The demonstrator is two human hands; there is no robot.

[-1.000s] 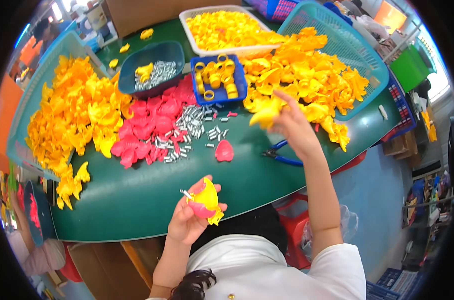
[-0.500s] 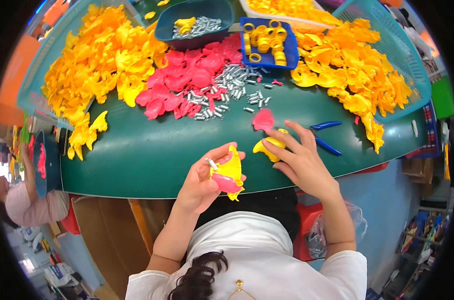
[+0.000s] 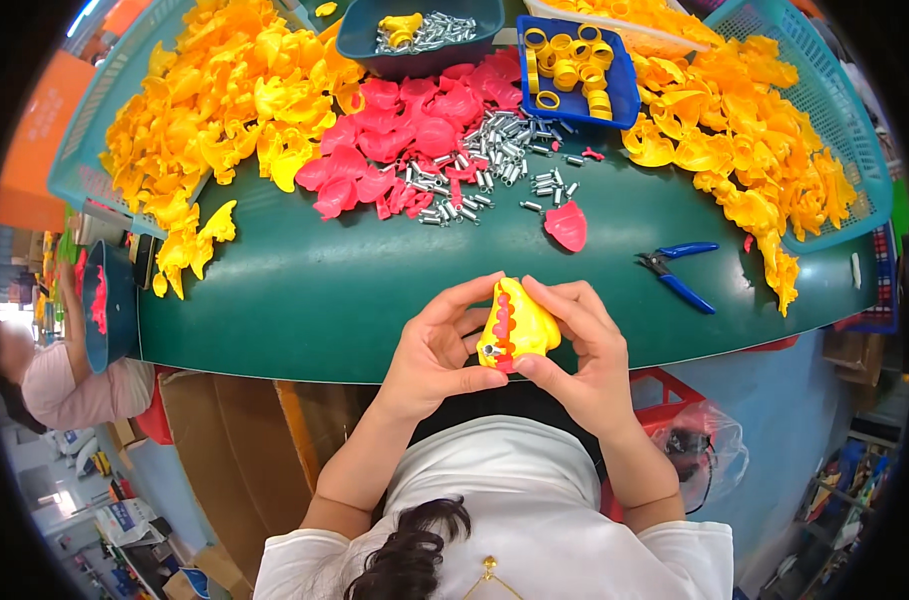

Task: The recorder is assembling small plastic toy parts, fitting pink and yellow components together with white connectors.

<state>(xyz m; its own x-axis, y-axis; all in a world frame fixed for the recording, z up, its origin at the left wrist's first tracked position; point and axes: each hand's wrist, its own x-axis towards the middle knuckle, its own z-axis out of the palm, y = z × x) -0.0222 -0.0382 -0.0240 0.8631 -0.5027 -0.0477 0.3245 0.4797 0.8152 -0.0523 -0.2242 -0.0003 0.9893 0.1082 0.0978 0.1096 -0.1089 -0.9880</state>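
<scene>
Close to the table's near edge, my left hand (image 3: 422,350) and my right hand (image 3: 592,362) grip a yellow plastic shell (image 3: 534,318) between them. A scalloped pink plastic insert (image 3: 504,318) shows along its middle, and a small silvery metal cylinder (image 3: 490,350) sticks out near the lower end. My fingers press on both sides, with the thumbs at the bottom; the far side of the shell is hidden. Beyond my hands a loose pink shell piece (image 3: 566,227) lies on the green table (image 3: 304,310). Blue-handled cutters (image 3: 682,272) rest apart to the right, their handles spread.
Yellow shell parts heap up at the left (image 3: 224,110) and right (image 3: 744,130), by teal baskets. Between them are pink parts (image 3: 399,130), metal cylinders (image 3: 509,145), a dark bin (image 3: 414,55) and a blue tray of yellow rings (image 3: 614,100). Another person (image 3: 84,385) sits at far left.
My right hand has brought the yellow piece from the table to the one in my left hand, and both hands now hold them together. The view has shifted slightly.
</scene>
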